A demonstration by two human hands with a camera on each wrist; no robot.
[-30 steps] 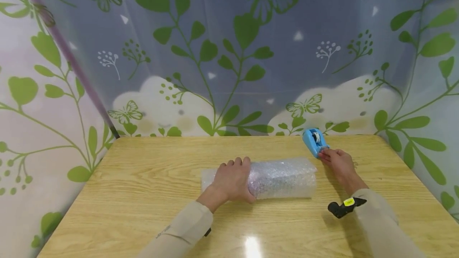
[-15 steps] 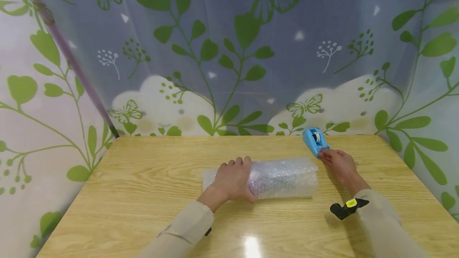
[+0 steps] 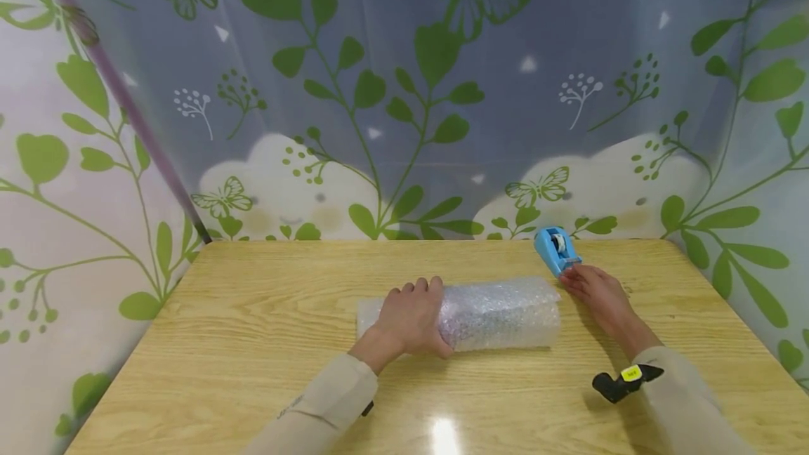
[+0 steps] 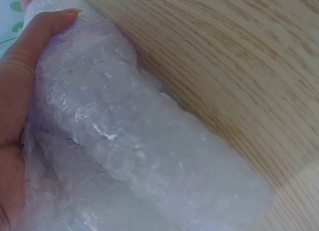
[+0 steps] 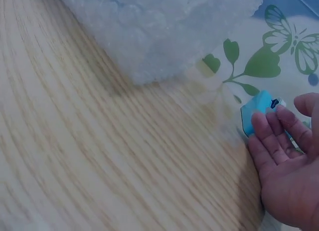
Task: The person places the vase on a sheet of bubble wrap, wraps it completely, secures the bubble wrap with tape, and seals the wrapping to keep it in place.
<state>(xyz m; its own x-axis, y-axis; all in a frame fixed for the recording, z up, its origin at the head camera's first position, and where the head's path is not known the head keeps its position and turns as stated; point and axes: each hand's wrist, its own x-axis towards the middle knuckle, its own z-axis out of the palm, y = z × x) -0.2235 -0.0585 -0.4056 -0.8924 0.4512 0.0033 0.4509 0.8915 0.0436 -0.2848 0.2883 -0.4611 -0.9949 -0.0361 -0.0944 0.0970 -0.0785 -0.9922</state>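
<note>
A roll wrapped in clear bubble wrap [image 3: 499, 314], with pinkish-purple colour showing through, lies across the table. My left hand [image 3: 411, 318] grips it near its left end, fingers over the far side and thumb on the near side. In the left wrist view that thumb [image 4: 42, 34] lies along the plastic. At the back right stands a blue tape dispenser [image 3: 551, 250] with a roll of tape in it. My right hand [image 3: 600, 297] is at the dispenser's front end. Its fingers [image 5: 271, 141] are loosely bent there, and the thumb stands apart from them in the right wrist view.
The light wooden table [image 3: 253, 357] ends at a printed curtain [image 3: 379, 90] with leaves and butterflies, and more of it hangs at both sides. A black wrist strap piece with a yellow label [image 3: 626, 381] sticks out from my right sleeve.
My right wrist and forearm have shifted slightly down and to the right, with the fingertips staying by the dispenser's front. My left hand and the wrapped roll stay in place.
</note>
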